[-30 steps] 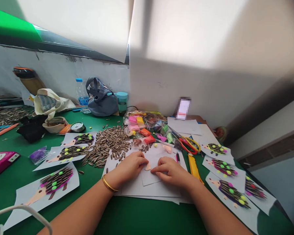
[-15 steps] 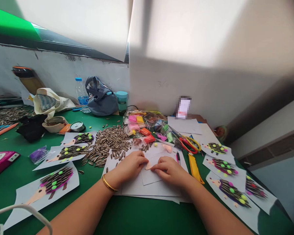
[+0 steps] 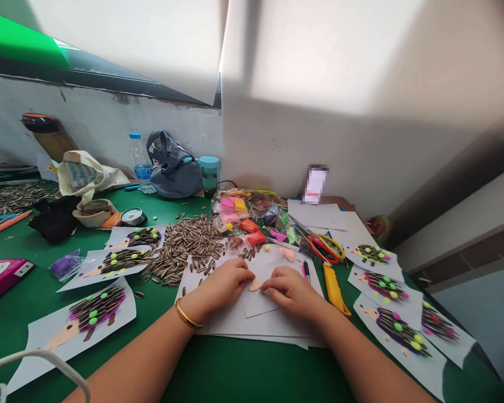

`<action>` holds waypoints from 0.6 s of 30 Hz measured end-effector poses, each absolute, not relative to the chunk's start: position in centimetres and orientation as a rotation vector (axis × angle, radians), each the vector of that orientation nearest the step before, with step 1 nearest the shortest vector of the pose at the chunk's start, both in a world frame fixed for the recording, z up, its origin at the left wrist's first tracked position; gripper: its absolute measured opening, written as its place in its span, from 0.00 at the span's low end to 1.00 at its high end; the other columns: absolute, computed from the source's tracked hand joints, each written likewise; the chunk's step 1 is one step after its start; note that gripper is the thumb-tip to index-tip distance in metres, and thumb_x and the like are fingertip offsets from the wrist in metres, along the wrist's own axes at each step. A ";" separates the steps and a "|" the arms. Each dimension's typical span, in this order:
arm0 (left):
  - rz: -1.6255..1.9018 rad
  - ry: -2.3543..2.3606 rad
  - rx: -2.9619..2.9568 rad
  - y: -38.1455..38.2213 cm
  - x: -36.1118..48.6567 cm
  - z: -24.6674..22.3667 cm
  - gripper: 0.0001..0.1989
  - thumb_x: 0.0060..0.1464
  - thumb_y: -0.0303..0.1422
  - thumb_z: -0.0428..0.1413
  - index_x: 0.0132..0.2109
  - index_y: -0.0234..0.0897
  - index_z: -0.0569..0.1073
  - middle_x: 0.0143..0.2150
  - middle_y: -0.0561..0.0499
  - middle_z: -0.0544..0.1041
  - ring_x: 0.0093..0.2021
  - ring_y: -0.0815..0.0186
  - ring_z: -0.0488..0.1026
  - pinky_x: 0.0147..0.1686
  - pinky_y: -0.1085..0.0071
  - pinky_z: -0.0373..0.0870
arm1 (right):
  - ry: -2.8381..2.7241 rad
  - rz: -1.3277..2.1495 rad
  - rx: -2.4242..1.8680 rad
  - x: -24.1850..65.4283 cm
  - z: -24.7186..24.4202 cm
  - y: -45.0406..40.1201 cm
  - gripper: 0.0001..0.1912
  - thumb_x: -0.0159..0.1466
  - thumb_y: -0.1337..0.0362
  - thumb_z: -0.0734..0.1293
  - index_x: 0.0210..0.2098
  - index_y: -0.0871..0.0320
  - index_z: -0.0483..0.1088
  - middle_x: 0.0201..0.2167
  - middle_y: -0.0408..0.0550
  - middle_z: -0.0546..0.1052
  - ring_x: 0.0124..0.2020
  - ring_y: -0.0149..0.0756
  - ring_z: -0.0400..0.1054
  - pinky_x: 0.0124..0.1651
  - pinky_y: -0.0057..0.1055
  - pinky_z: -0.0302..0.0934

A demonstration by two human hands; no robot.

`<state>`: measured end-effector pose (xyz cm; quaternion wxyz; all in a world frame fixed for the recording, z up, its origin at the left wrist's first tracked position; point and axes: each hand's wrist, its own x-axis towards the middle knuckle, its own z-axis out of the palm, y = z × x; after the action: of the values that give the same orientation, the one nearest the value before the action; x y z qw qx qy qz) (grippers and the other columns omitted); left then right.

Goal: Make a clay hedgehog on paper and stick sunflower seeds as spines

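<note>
A small flat piece of peach clay [image 3: 255,284] lies on a white paper card [image 3: 258,305] on top of larger white sheets [image 3: 222,324]. From the left, my left hand [image 3: 231,282] rests on the paper, its curled fingertips at the clay's left edge. My right hand [image 3: 289,288] is on the other side, fingers bent together, fingertips at the clay's right edge. Whether either hand grips the clay cannot be made out. Behind my right hand lie a lump of peach clay [image 3: 288,254] and a black pen [image 3: 306,271].
Sunflower seeds [image 3: 193,240] are heaped behind my left hand. Bagged coloured clay [image 3: 239,215] lies at the back. Red-handled scissors [image 3: 322,249] and a yellow cutter [image 3: 336,288] are at the right. Hedgehog pictures [image 3: 96,310] flank both sides; a blue-lidded cup [image 3: 209,174] stands behind.
My right hand's fingertips have shifted very slightly at the clay's right edge. My left hand looks the same.
</note>
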<state>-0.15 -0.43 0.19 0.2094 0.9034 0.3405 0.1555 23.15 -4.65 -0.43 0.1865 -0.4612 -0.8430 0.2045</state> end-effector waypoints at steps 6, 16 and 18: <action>0.439 0.944 2.502 -0.4 -0.1 0.2 0.11 0.62 0.29 0.53 0.46 0.40 0.80 0.43 0.46 0.74 0.45 0.62 0.72 0.46 0.68 0.68 | -2.451 0.505 -1.256 23.3 -0.4 -5.0 0.18 0.66 0.65 0.65 0.52 0.41 0.75 0.36 0.46 0.73 0.40 0.37 0.66 0.46 0.35 0.56; 0.445 0.942 2.505 -0.4 -0.1 0.1 0.11 0.62 0.30 0.53 0.46 0.40 0.80 0.43 0.46 0.74 0.44 0.62 0.72 0.46 0.68 0.68 | -2.533 0.368 -1.253 22.6 0.0 -5.5 0.20 0.66 0.66 0.65 0.55 0.41 0.73 0.38 0.46 0.72 0.41 0.38 0.64 0.47 0.37 0.53; 0.444 0.940 2.508 -0.4 -0.1 0.1 0.11 0.62 0.30 0.53 0.46 0.40 0.80 0.43 0.46 0.74 0.45 0.62 0.72 0.46 0.68 0.68 | -2.539 0.362 -1.240 22.7 -0.1 -5.5 0.19 0.66 0.65 0.65 0.55 0.41 0.73 0.38 0.46 0.72 0.41 0.37 0.64 0.47 0.37 0.52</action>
<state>-0.12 -0.42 0.06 0.2116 0.9028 0.3385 0.1598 22.68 -5.54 -0.05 0.1459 -0.4306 -0.8818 0.1256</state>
